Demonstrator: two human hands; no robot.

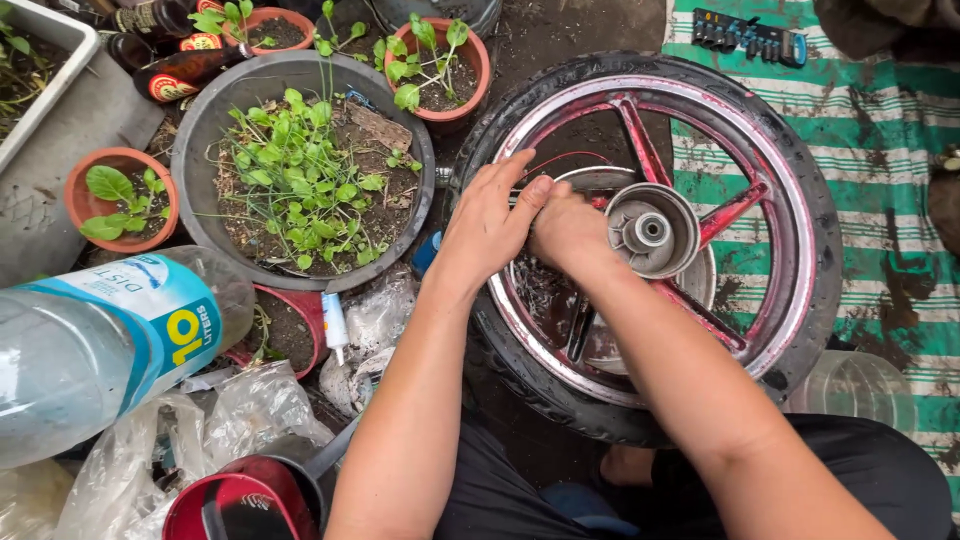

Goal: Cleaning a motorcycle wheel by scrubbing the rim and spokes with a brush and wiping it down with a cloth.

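Working beside wheel hub (652, 230) | left hand (487, 222) and right hand (570, 232) closed, seemingly on small part | next needs firm pinch

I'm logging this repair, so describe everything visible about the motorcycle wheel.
The motorcycle wheel lies flat on wet, muddy ground, partly over a green-and-white striped mat. It has a black rubber tyre on a worn red spoked rim that looks like metal, with a grey metal hub facing up at the centre. The rim looks wet and grimy. Both hands work between the spokes beside the hub: left hand, right hand.
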